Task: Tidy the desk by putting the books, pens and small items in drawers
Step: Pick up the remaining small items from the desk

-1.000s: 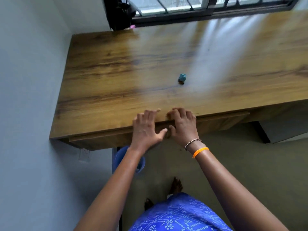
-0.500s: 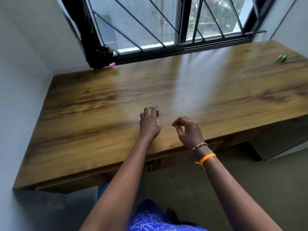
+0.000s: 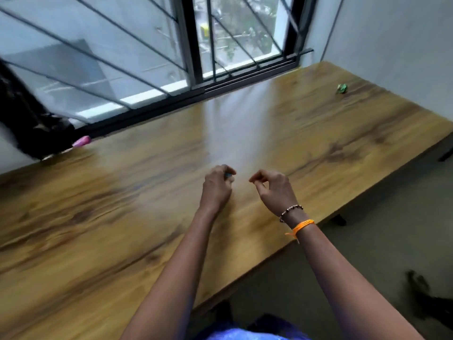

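The person stands at a long wooden table [image 3: 122, 217] with a smooth, shiny top and dark grain lines. The left hand [image 3: 217, 185] is over the middle of the table, and its grip is curled around a small teal thing [image 3: 228, 175]; only a little of it shows between the fingers, so I cannot tell its shape. The right hand [image 3: 273, 186] hovers just beside the left one, holding nothing, with fingers bent and the thumb close to the fingertips. A small green crumpled thing [image 3: 342, 88] lies far away near the right wall. A pink rounded thing [image 3: 82, 141] lies at the back left, beside a dark cloth [image 3: 31, 128] under the barred window [image 3: 191, 45]. No drawer is visible.
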